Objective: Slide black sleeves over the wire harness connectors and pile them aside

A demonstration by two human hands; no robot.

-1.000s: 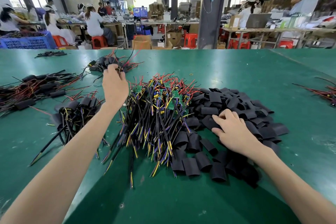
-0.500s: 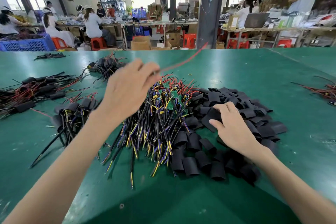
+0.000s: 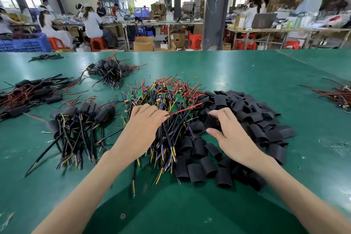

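Left hand (image 3: 141, 129) low over the heap of bare wire harnesses (image 3: 167, 100) in the middle of the green surface (image 3: 247, 70). Fingers (image 3: 152, 112) curled, tips pinching one red wire (image 3: 185, 109) that slants up and to the right out of the grip.

Right hand (image 3: 233, 138) just beside it, on the near left edge of the pile of black sleeves (image 3: 252, 116). Thumb and forefinger pinching a single sleeve (image 3: 212, 122) that lies among the others; remaining fingers loosely bent behind.

Heap topped with small green circuit boards and red leads at its far end, with black, yellow and purple cable ends fanning toward the near edge. Sleeve pile touching the heap's right side, some sleeves flat, some round and open-mouthed.

Left of the heap, apart from it, a sleeved bundle (image 3: 81, 118). Beyond that, a second sleeved bundle (image 3: 112, 70); at far left, a third bundle (image 3: 28, 93), wider and flatter. Near the far left edge, a small dark bundle (image 3: 46, 56). At the right edge, well apart, a loose red-wired bundle (image 3: 340, 95).

Behind the surface: seated workers at benches, red stools, a blue crate (image 3: 24, 44), a dark pillar (image 3: 216, 15).
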